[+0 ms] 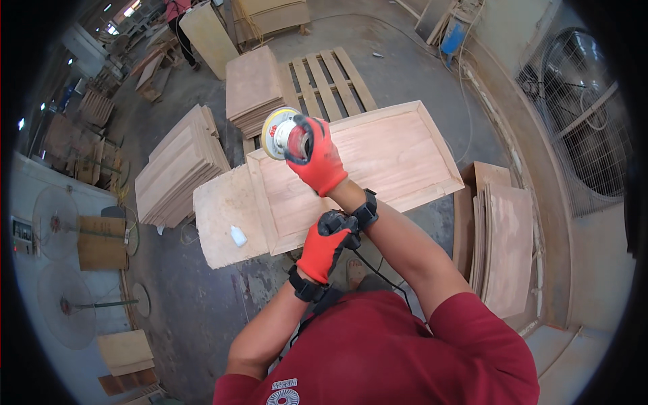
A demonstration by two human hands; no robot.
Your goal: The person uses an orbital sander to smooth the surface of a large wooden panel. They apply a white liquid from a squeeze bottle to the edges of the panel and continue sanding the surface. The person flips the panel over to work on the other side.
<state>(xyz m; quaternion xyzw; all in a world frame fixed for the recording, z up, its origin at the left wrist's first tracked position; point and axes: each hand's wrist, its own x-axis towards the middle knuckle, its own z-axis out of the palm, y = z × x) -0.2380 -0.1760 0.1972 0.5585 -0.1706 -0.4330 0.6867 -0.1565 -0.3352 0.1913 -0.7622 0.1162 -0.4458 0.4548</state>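
Observation:
My right hand (317,156), in a red glove with dark fingertips, is closed round a disc sander (279,133). The sander's round, yellow-rimmed pad is tilted up, over the far left part of a framed wooden panel (391,152). My left hand (325,244), gloved the same way, is closed just below my right wrist; what it grips, if anything, is hidden. Close by it, a black cord (381,275) runs down toward my body. The panel lies on a rough pale board (219,202), where a small white bottle (238,236) rests left of the panel.
Stacks of wooden panels stand at the left (182,169) and beyond the work (253,84). A slatted pallet (327,81) lies on the floor behind. More boards (506,243) lean at the right, near a large caged fan (580,115). Another person (179,27) stands far off.

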